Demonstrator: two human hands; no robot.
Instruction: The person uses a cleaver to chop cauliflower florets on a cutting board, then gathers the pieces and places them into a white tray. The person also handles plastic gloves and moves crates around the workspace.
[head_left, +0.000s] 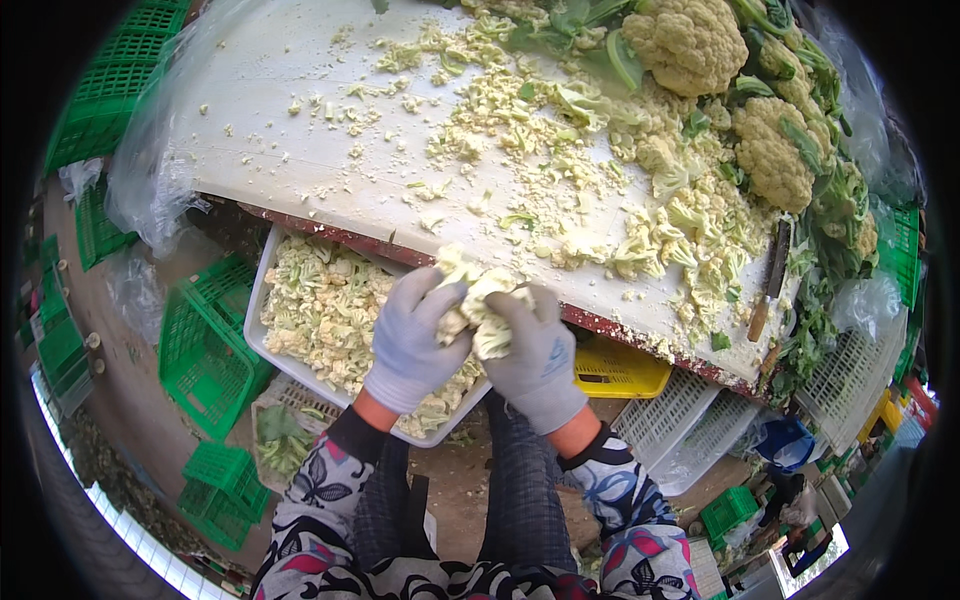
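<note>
Both hands wear pale grey knit gloves. My left hand (420, 337) and my right hand (536, 360) grip pieces of cauliflower (487, 304) between them, just off the table's near edge. Fingers hide part of the pieces, so I cannot tell whether they are joined. Below and to the left is a white plastic tub (259, 330) heaped with cut cauliflower florets (322, 315); my left hand is over its right part. Loose florets and crumbs (675, 232) lie scattered over the white tabletop (277, 127). A knife (769, 281) with a wooden handle rests near the table's right end.
Whole cauliflower heads (776, 150) with leaves are piled at the back right. Green plastic crates (210, 345) stand on the floor at left, beside a crate of leaves (281, 435). A yellow crate (622, 367) and white crates (667, 420) sit under the table's right side.
</note>
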